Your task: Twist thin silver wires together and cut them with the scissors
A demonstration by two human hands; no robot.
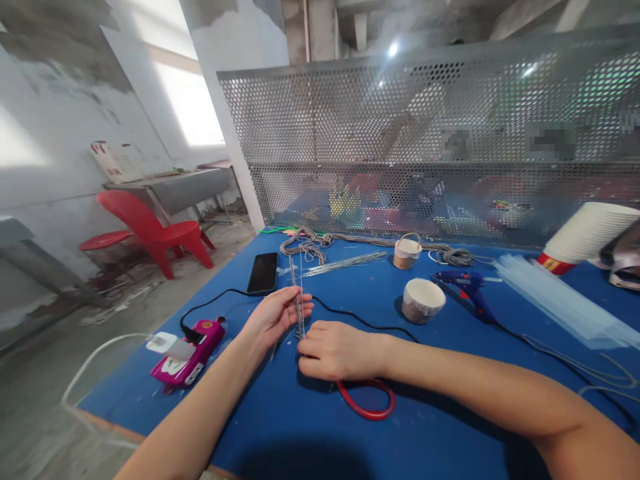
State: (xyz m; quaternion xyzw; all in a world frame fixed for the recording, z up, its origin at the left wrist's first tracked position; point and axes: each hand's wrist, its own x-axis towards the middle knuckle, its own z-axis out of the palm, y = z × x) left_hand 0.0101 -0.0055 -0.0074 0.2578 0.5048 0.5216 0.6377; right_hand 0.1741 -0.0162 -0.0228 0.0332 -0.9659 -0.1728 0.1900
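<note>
My left hand [281, 310] is palm up, its thumb and fingers closed around a small bunch of thin wires [299, 303] that stands up from between them. One strand in it looks thicker and grey-brown, like cord. Just to the right and nearer me, my right hand [337, 348] is closed, with its fingertips at the bunch's lower end. A red looped handle [373, 408], like that of scissors, sticks out from beneath the right hand; the rest of the tool is hidden.
Beyond my hands lie loose wires [345, 264], grey cord [305, 245] and a black phone [263, 272]. A purple power strip [193, 357] stands left. Rightward are a small basket [407, 253], a covered cup [423, 303], a blue glue gun [467, 283], clear plastic strips [565, 300] and stacked paper cups [593, 233].
</note>
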